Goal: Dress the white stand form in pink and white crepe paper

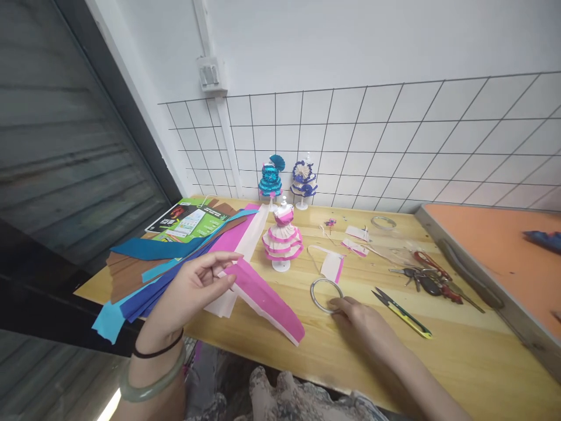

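White wall [372, 41]: we face it past the far edge of the surface [473, 356]; a black wire grid [303, 124] spans its lower part, and a switch box [211, 75] sits above.
Pink-and-cream figure [283, 248]: stands near the middle of the surface, its skirt in pleated tiers edged with pink; we judge it largely dressed, though we cannot tell whether more belongs on it.
Rear pair: a teal figure [270, 181] and a blue-and-cream figure [303, 186] stand by the far edge, fully trimmed, so they look complete to us.
Pink-and-white strip [267, 295]: slants down above the near edge, left of the middle; it lies flat, so we judge any pleating of it still undone.
Left hand [201, 286]: grasps one end of that strip between thumb and fingers.
Right hand [353, 316]: pinches the rim of a silver ring [312, 292], right of the pink-and-cream figure.
Left edge: loose coloured strips [149, 248] fan out across it, apparently spare, partly covering a green booklet [188, 217].
Right half: we see cut scraps [332, 266], snips [403, 314] and keys [429, 285], with a second ring [384, 228] toward the far edge.
Right edge: an orange panel [499, 251] with a grey rim borders it.
Room's left: a dark slatted shutter [65, 146].
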Demonstrator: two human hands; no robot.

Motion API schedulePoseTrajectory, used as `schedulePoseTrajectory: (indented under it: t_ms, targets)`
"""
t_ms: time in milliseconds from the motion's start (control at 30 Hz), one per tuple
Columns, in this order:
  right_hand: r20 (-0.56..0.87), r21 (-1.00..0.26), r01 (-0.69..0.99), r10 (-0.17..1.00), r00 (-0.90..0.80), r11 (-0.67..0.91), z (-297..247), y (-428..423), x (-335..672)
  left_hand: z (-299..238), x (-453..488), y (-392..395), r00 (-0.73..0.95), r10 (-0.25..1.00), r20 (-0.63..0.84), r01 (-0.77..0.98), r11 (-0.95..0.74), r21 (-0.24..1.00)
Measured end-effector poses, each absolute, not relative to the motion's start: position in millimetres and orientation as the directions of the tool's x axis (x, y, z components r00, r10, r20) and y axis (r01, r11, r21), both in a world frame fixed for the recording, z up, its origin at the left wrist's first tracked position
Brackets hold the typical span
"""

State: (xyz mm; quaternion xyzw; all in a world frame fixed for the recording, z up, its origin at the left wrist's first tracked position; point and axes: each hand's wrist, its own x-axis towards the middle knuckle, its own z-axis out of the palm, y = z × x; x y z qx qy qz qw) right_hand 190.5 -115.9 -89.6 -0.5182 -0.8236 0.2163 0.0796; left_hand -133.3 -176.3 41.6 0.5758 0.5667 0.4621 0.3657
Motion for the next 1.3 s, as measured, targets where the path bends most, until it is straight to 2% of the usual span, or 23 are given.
schedulePoseTrajectory:
  t_ms: [133,233,300,400,600,833,900,1000,1100,1300]
  targets:
    - [-0.019,-0.71,0.629,0.884,-0.468,0.318,-56.0,-120.3,182.8,57.4,-99.0,-165.0,0.109,0.974,0.201,0.287,-0.224,0.931]
    - [0.062,-0.914,0.326,0.878,-0.475,0.241,-28.1,-122.6,177.0,63.5,-72.0,-154.1,0.187,0.953,0.237,0.231,-0.277,0.933]
    - [0.065,-0.973,0.163,0.87,-0.489,0.165,-12.8,-122.8,173.1,63.4,-58.5,-147.6,0.208,0.942,0.262,0.171,-0.299,0.939]
    - [0.057,-0.994,0.05,0.847,-0.528,0.098,1.5,-120.4,165.6,55.5,-48.1,-140.6,0.156,0.95,0.272,0.145,-0.294,0.945]
    - [-0.061,-0.997,0.07,0.83,-0.555,-0.027,2.7,-105.9,149.3,25.5,-52.7,-133.9,0.047,0.977,0.209,0.08,-0.212,0.974]
    - [-0.053,-0.988,0.149,0.84,-0.54,0.033,-11.4,-82.7,146.9,7.1,-71.9,-111.6,-0.029,0.977,0.212,0.045,-0.211,0.977]
    - [-0.04,-0.987,0.154,0.856,-0.516,0.047,-15.5,-77.8,147.9,1.6,-76.5,-97.2,-0.14,0.954,0.265,0.092,-0.254,0.963]
    - [-0.039,-0.986,0.164,0.881,-0.472,0.044,-20.3,-73.5,149.5,-7.3,-79.1,-72.6,-0.284,0.885,0.368,0.289,-0.287,0.913]
    - [-0.033,-0.984,0.173,0.892,-0.452,0.051,-23.8,-71.5,152.0,-14.2,-76.0,-51.4,-0.25,0.882,0.4,0.347,-0.304,0.887]
    - [0.016,-0.988,0.13,0.889,-0.459,0.085,-27.1,-70.3,163.2,-21.4,-65.9,-28.9,-0.162,0.902,0.401,0.251,-0.355,0.901]
